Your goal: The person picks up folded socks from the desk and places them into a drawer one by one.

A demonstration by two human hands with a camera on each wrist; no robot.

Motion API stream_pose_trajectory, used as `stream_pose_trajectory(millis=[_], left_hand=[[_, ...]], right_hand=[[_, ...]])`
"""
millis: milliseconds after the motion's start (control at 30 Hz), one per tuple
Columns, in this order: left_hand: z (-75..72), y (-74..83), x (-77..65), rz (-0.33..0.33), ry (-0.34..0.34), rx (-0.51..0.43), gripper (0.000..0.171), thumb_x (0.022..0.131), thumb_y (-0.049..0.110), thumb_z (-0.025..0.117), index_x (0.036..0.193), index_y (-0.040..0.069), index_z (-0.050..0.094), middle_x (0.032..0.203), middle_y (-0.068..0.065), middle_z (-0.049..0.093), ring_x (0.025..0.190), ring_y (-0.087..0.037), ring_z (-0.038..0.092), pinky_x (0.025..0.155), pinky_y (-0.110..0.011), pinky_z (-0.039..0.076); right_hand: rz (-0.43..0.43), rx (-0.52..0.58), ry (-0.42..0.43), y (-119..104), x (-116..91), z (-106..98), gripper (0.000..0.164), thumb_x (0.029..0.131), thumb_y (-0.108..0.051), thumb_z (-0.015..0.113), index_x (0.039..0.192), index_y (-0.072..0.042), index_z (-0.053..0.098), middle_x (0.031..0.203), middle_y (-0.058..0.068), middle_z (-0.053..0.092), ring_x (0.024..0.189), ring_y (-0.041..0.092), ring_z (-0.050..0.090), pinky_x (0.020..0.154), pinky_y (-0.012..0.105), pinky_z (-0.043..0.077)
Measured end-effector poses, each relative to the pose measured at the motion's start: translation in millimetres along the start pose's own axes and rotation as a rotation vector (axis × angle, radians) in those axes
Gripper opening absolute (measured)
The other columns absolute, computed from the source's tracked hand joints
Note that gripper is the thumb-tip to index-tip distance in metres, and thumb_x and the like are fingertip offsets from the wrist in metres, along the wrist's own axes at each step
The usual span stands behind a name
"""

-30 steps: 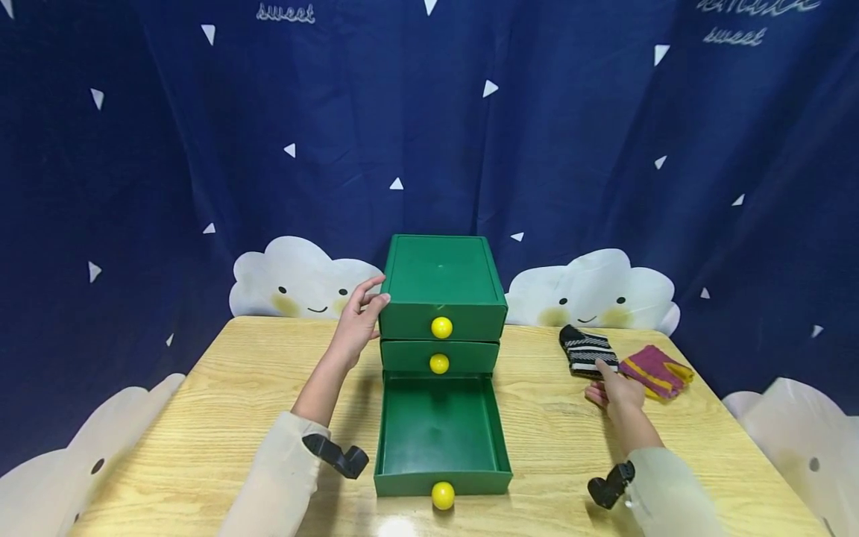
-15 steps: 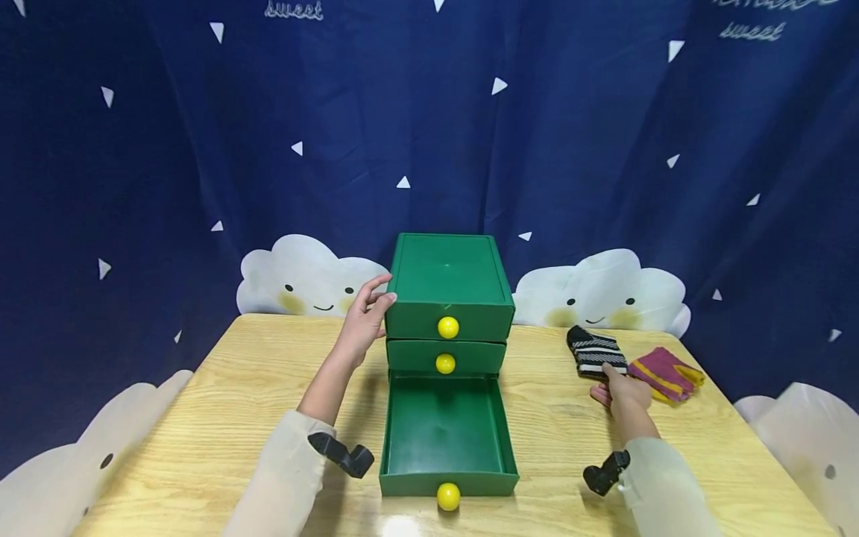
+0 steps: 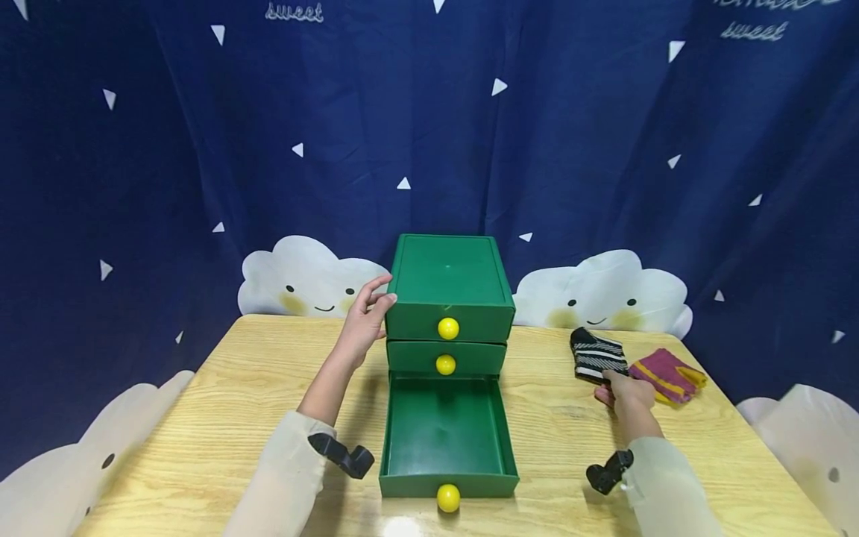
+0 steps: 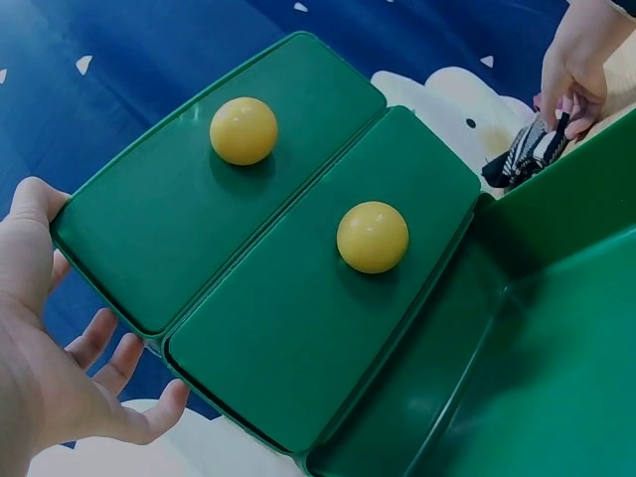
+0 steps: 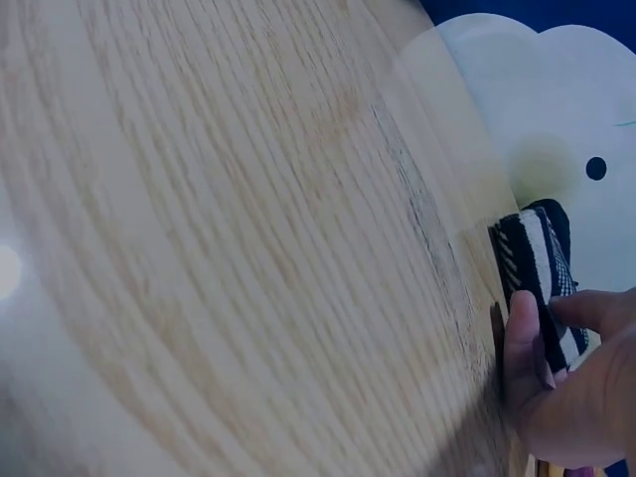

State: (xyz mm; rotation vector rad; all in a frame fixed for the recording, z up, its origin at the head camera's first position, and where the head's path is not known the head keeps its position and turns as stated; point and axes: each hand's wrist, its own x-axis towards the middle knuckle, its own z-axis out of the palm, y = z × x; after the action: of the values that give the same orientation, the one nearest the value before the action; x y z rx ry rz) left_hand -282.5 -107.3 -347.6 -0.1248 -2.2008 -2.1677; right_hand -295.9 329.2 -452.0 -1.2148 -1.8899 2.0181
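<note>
A green drawer unit [image 3: 450, 270] with yellow ball knobs stands mid-table, its bottom drawer [image 3: 444, 440] pulled out with nothing in it. My left hand [image 3: 361, 322] touches the unit's left side, fingers spread; in the left wrist view the thumb reaches the front edge near the upper drawer [image 4: 298, 114]. On the right, my right hand [image 3: 632, 397] pinches the near edge of a folded black-and-white striped sock [image 3: 596, 353]. In the right wrist view, thumb and forefinger grip the striped sock [image 5: 537, 256], which stands tilted up at that edge.
A folded maroon-and-yellow sock [image 3: 663, 373] lies just right of the striped one, close to the table's right edge. Behind the wooden table [image 3: 268, 388] hangs a dark blue curtain [image 3: 335, 194] with white clouds. Each wrist wears a black camera.
The head view has shifted slightly. My right thumb and fingers have closed on the striped sock's near edge, and the sock has shifted a little. My left hand stays against the drawer unit.
</note>
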Motion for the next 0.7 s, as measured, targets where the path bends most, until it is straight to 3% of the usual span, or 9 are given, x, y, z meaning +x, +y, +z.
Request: stream_pose_trajectory(millis=[133,233,367,500,567,700], left_hand=[[0.5,0.6,0.3,-0.014,-0.01,0.002,0.043,0.095,0.029,0.05,0.137,0.032,0.042,0.132,-0.01,0.042,0.125,-0.028,0.043,0.097,-0.06,0.04],[0.3,3.5,-0.4,-0.022,-0.026,-0.004,0.044,0.095,0.028,0.049,0.139,0.03,0.04,0.133,-0.011,0.041,0.126,-0.028,0.042,0.098,-0.06,0.039],[1.0,16.1,-8.5,-0.02,-0.033,0.003,0.047,0.096,0.024,0.047,0.141,0.024,0.037,0.135,-0.013,0.039,0.129,-0.03,0.04,0.098,-0.061,0.038],[3.2,28.0,-18.0,-0.012,-0.031,0.014,0.049,0.096,0.022,0.046,0.143,0.02,0.034,0.135,-0.015,0.038,0.129,-0.031,0.039,0.099,-0.06,0.038],[3.4,28.7,-19.0,-0.015,-0.031,0.011,0.049,0.096,0.022,0.046,0.143,0.02,0.035,0.134,-0.015,0.039,0.129,-0.031,0.039,0.099,-0.06,0.037],[3.4,27.4,-19.7,-0.022,-0.03,0.015,0.048,0.096,0.023,0.046,0.143,0.021,0.035,0.134,-0.015,0.039,0.129,-0.03,0.039,0.099,-0.06,0.037]], right_hand=[[-0.002,-0.023,-0.03,2,0,-7,0.023,0.085,-0.007,0.061,0.102,0.004,0.051,0.047,0.001,0.055,0.041,0.01,0.059,0.052,0.026,0.055],[-0.029,-0.095,-0.079,4,0,-14,0.014,0.081,-0.008,0.063,0.082,-0.002,0.051,0.046,0.001,0.054,0.039,0.01,0.055,0.046,0.026,0.052],[-0.072,-0.195,-0.176,2,-3,-21,0.019,0.079,-0.01,0.063,0.087,-0.002,0.048,0.048,0.001,0.054,0.041,0.009,0.053,0.045,0.024,0.05],[-0.055,-0.15,-0.265,-2,-7,-25,0.016,0.083,-0.011,0.059,0.091,-0.001,0.049,0.051,0.004,0.061,0.044,0.011,0.06,0.047,0.023,0.051],[-0.027,-0.122,-0.271,-3,-8,-26,0.018,0.086,-0.016,0.059,0.093,-0.002,0.05,0.053,0.005,0.062,0.046,0.011,0.061,0.048,0.023,0.051],[0.026,-0.103,-0.186,-2,-6,-26,0.032,0.085,-0.03,0.064,0.093,-0.005,0.047,0.052,0.001,0.057,0.043,0.009,0.056,0.045,0.022,0.048]])
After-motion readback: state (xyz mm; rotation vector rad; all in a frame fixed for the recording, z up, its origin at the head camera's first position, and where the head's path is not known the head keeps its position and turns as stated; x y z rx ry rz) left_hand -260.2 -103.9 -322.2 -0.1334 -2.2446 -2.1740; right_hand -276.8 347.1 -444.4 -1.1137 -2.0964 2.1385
